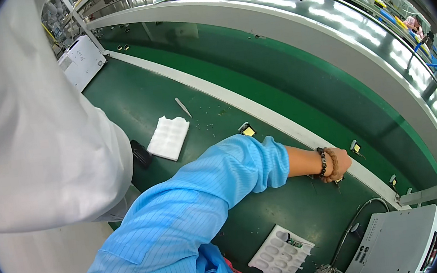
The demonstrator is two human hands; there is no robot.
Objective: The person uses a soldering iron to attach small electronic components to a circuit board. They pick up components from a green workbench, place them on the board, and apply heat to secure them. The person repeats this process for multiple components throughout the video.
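Note:
My left arm, in a blue striped sleeve, stretches across the green bench to the right. My left hand (pixel 342 164), with two beaded bracelets at the wrist, is curled at the white rail (pixel 292 130) along the bench's far side. Its fingertips are hidden, and I cannot make out what they grip. A small dark and yellow part (pixel 339 180) peeks out just below the hand. Similar small parts with yellow faces and thin wires lie beyond the rail: one (pixel 356 147) close by, another (pixel 393 181) farther right. A third such part (pixel 247 129) rests behind my sleeve. My right hand is outside the picture.
A white tray with oval wells (pixel 273 253) carries a small green circuit board (pixel 293 241). Left of my arm lie a white molded block (pixel 169 138) and a pointed pale tool (pixel 182 107). A grey-white box (pixel 395 243) stands lower right. A person in white (pixel 41 118) fills the left.

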